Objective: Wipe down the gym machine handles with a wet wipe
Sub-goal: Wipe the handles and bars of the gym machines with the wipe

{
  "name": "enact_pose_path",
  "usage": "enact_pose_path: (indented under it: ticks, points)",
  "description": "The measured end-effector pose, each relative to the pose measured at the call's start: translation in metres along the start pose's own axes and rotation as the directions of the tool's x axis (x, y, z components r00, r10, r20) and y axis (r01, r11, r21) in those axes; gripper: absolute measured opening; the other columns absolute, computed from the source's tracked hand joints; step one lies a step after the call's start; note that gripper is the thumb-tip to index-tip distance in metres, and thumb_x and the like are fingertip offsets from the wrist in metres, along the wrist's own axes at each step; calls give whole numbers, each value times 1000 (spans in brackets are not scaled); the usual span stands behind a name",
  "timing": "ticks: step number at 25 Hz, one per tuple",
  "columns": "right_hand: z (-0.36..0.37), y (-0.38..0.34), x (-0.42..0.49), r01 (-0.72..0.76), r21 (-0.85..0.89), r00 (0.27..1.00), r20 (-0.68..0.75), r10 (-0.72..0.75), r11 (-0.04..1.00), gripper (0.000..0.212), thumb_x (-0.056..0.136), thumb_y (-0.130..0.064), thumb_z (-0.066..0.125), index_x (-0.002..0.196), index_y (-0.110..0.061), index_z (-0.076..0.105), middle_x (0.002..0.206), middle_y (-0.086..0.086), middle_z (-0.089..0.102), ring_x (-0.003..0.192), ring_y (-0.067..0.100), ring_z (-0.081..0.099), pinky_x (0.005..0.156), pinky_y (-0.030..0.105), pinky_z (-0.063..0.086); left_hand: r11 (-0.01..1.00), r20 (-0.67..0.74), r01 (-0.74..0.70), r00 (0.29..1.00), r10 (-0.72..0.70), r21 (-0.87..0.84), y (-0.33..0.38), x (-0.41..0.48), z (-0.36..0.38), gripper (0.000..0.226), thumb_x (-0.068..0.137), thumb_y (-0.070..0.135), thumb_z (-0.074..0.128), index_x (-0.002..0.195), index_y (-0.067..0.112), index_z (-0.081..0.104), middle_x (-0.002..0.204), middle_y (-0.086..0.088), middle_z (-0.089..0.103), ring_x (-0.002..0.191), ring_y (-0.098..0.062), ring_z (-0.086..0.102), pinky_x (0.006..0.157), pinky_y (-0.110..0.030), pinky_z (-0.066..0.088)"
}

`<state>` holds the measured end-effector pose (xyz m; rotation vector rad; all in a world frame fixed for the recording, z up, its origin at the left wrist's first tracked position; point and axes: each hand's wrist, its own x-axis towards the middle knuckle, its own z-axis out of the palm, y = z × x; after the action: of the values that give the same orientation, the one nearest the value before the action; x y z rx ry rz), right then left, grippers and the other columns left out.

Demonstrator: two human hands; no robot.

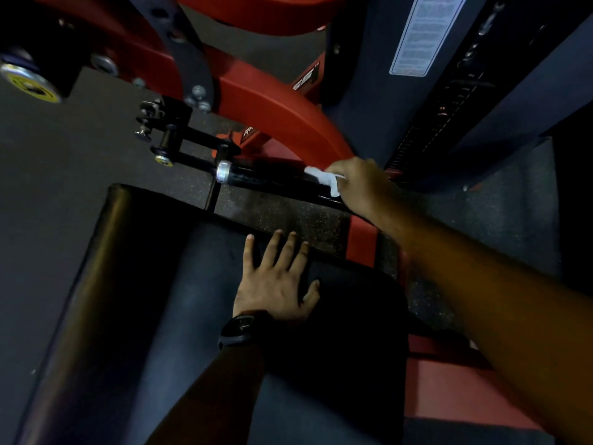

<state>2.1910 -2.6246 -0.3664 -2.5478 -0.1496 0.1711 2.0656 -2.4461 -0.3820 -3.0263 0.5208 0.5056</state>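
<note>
Against the glossy black handle (272, 180), below the red frame (282, 114), a crumpled white wet wipe (322, 178) is being gripped in the curled right hand (359, 184); the left hand (276, 284) is being rested flat, fingers spread, on the dark pad (199, 284).

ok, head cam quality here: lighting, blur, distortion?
Head view: dim, pad nearly lost in shadow; wipe in the right hand brightest; faint glare on the handle; wide-angle bending at edges; label text too soft to read.

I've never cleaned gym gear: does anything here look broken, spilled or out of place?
Nothing stands out. The right hand holds the white wipe on the black handle, and the left hand rests flat on the seat pad.
</note>
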Motion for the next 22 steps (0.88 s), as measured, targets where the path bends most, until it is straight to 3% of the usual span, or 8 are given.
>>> enact_pose_path:
  ticks: [3,6,8,12,15,17,20,22]
  points:
    - [7,-12,-1,72,55,997,4,-73,996,26,94,-10,61,114,-21,72,115,2,72,104,21,68,89,25,53,1000,9,-1,1000,1,2,1,0,2,75,95,63,22,158,25,11,167,2,8,153,-21,-7,113,-57,-24]
    - [10,13,-4,-23,17,1000,-17,24,1000,20,97,-17,57,110,-17,72,103,6,73,93,24,69,76,32,57,1000,-3,4,1000,-4,14,0,0,2,76,92,63,24,156,23,26,164,0,23,153,-23,7,115,-59,-16]
    - [16,18,-13,-92,82,991,-88,99,992,21,97,-12,57,111,-13,72,109,6,73,97,22,69,76,25,54,1000,-6,2,1000,-2,24,1,0,3,76,91,63,24,155,22,28,163,0,26,152,-24,10,116,-59,-14]
    - [32,17,-34,336,-57,926,-159,-341,940,44,91,2,60,133,-11,60,132,4,61,112,23,62,97,32,53,998,-10,9,1000,-8,55,2,-1,4,75,91,63,27,152,21,36,159,-2,34,150,-25,18,117,-61,-7]
    - [23,60,-47,531,-330,800,-111,-590,781,37,88,-2,56,124,-8,63,122,7,61,100,29,62,75,40,57,997,-16,5,1000,-4,74,1,0,7,75,90,62,27,150,20,40,157,-3,38,149,-25,21,118,-60,-8]
    - [22,47,-41,673,-449,682,67,-729,588,35,89,-7,52,122,-9,63,120,5,60,99,27,60,71,35,57,997,-36,8,999,-6,73,1,0,6,76,91,63,25,153,21,34,160,-2,31,151,-24,15,116,-59,-14]
    - [21,17,-21,791,-533,531,352,-770,302,21,92,-7,53,105,-17,66,101,-5,58,92,16,54,71,24,49,996,-40,19,999,-15,84,2,1,8,76,91,64,26,152,21,36,159,-2,33,150,-24,17,117,-60,-11]
    - [16,33,-19,797,-554,498,373,-783,243,26,94,-5,44,87,-16,66,99,-1,50,88,18,49,71,26,47,997,-48,16,999,-13,81,1,0,11,74,90,63,31,148,20,44,154,-3,42,148,-26,26,118,-60,-4]
